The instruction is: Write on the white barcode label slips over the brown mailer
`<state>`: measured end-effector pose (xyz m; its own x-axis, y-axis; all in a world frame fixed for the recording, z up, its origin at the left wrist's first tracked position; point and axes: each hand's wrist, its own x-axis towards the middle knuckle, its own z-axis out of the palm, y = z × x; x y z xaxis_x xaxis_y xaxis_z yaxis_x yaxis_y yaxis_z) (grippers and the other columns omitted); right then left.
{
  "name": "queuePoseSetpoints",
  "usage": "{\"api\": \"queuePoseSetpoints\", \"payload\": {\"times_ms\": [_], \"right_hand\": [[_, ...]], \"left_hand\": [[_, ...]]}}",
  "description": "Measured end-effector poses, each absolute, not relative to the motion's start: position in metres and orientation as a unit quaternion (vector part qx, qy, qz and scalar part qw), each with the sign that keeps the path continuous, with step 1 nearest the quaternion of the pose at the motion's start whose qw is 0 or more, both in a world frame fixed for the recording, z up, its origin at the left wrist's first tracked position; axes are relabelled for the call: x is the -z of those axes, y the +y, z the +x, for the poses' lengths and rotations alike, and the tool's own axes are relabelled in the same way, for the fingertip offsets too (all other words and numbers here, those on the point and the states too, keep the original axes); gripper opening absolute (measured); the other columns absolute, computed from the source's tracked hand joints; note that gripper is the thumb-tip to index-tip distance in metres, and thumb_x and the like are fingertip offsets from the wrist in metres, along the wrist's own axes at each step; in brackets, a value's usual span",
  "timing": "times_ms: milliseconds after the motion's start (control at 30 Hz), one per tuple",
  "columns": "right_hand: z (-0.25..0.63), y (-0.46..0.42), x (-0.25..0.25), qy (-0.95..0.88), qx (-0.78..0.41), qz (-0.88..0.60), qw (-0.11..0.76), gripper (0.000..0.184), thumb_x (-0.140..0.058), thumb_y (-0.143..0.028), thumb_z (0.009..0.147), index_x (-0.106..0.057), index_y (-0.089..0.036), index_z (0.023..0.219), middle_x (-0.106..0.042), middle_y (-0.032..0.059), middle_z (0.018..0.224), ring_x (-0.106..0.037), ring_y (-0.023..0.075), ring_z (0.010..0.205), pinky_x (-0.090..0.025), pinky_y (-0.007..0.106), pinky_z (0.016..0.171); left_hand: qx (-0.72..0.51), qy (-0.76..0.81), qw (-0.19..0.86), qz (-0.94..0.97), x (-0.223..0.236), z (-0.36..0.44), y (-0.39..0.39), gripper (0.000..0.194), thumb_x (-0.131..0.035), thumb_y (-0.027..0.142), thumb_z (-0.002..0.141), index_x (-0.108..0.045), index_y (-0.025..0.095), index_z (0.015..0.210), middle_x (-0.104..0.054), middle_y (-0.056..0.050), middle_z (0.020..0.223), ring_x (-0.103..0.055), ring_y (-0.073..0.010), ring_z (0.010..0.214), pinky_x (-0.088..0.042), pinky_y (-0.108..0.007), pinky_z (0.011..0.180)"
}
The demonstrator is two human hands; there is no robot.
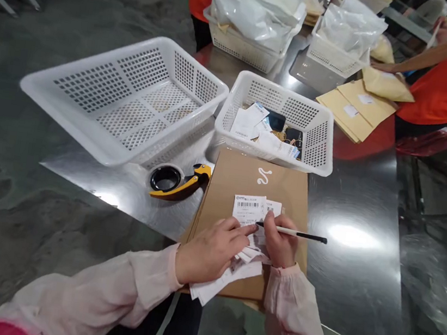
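My right hand [281, 240] is closed around a white pen [297, 233] with a black end. The pen's tip touches a white printed slip [249, 209] with a barcode. My left hand [213, 248] lies on the slips with its index finger stretched toward the pen tip, pressing them down. Beneath it, more loose paper slips [229, 279] fan out toward me. All of these rest on a stack of brown cardboard mailers [224, 189] with a white squiggle mark. Left of the stack lies a yellow and black cutter-like tool [181, 188] beside a black ring-shaped part [165, 179].
A white basket [270, 152] holds slips and small dark items behind the mailers. Another white basket [87, 138] stands tilted at the left. Full baskets [243, 49] and yellow envelopes [359, 105] sit farther back on the metal table [350, 272]. People in orange stand at the far side.
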<state>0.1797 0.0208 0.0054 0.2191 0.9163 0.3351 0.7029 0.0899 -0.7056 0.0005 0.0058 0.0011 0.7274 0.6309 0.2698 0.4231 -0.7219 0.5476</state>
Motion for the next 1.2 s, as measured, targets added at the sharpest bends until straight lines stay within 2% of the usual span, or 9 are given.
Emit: {"api": "queuePoseSetpoints", "payload": {"times_ms": [600,733,800,867,933,1000,1100,1200], "right_hand": [[0.180,0.020,-0.003,-0.620,-0.124,-0.650,0.421,0.045,-0.053,-0.033,0.083,-0.032,-0.021,0.045,-0.034,-0.0059,0.042,-0.034,0.0077,0.041,-0.029,0.025,0.045],[0.183,0.021,-0.006,-0.567,-0.146,-0.677,0.446,0.049,-0.058,-0.040,0.079,-0.032,-0.021,0.042,-0.035,-0.0055,0.039,-0.033,0.0081,0.040,-0.029,0.025,0.044],[0.187,0.020,-0.010,-0.515,-0.161,-0.690,0.482,0.047,-0.057,-0.046,0.080,-0.040,-0.021,0.045,-0.042,-0.0043,0.040,-0.039,0.0090,0.040,-0.033,0.025,0.043],[0.192,0.015,-0.016,-0.466,-0.178,-0.706,0.503,0.041,-0.049,-0.052,0.086,-0.059,-0.018,0.066,-0.056,-0.0014,0.051,-0.051,0.0116,0.046,-0.038,0.024,0.045],[0.194,0.007,-0.022,-0.460,-0.188,-0.732,0.465,0.043,-0.043,-0.052,0.090,-0.065,-0.017,0.099,-0.066,0.0020,0.067,-0.061,0.0148,0.059,-0.045,0.025,0.052],[0.193,-0.002,-0.027,-0.515,-0.166,-0.742,0.394,0.044,-0.046,-0.051,0.090,-0.064,-0.018,0.112,-0.071,0.0057,0.082,-0.066,0.0180,0.074,-0.050,0.028,0.064],[0.187,-0.012,-0.028,-0.610,-0.103,-0.719,0.315,0.045,-0.060,-0.054,0.079,-0.069,-0.016,0.102,-0.071,0.0103,0.091,-0.065,0.0222,0.081,-0.050,0.033,0.073],[0.184,-0.013,-0.027,-0.623,-0.102,-0.723,0.283,0.041,-0.068,-0.052,0.071,-0.068,-0.017,0.092,-0.069,0.0076,0.081,-0.064,0.0219,0.070,-0.049,0.033,0.065]], "left_hand": [[-0.214,0.299,0.229,0.901,-0.001,0.000,0.005,0.026,-0.049,0.004,0.074,-0.060,0.011,0.097,-0.054,-0.008,0.136,-0.046,-0.0248,0.098,-0.048,-0.040,0.085],[-0.210,0.296,0.245,0.899,0.000,0.000,0.005,0.027,-0.048,0.003,0.074,-0.059,0.012,0.097,-0.053,-0.009,0.137,-0.046,-0.0241,0.097,-0.048,-0.041,0.086],[-0.218,0.294,0.260,0.894,0.002,0.000,0.005,0.029,-0.049,0.002,0.073,-0.059,0.012,0.098,-0.053,-0.009,0.138,-0.046,-0.0241,0.097,-0.048,-0.042,0.085],[-0.235,0.294,0.277,0.884,0.005,0.000,0.006,0.031,-0.049,0.001,0.071,-0.060,0.013,0.097,-0.054,-0.007,0.137,-0.046,-0.0239,0.097,-0.048,-0.042,0.085],[-0.255,0.290,0.298,0.873,0.008,0.001,0.007,0.032,-0.049,0.001,0.069,-0.061,0.015,0.095,-0.057,-0.006,0.133,-0.047,-0.0232,0.096,-0.048,-0.041,0.085],[-0.277,0.283,0.319,0.861,0.011,0.001,0.009,0.034,-0.048,0.001,0.067,-0.062,0.016,0.094,-0.061,-0.005,0.127,-0.049,-0.0222,0.095,-0.048,-0.039,0.085],[-0.331,0.244,0.339,0.846,0.011,-0.003,0.009,0.035,-0.048,0.003,0.068,-0.061,0.017,0.096,-0.066,-0.007,0.118,-0.053,-0.0209,0.098,-0.048,-0.037,0.089],[-0.420,0.187,0.333,0.824,0.002,-0.012,0.004,0.024,-0.053,0.013,0.078,-0.058,0.018,0.101,-0.068,-0.010,0.109,-0.056,-0.0211,0.103,-0.046,-0.038,0.092]]}}
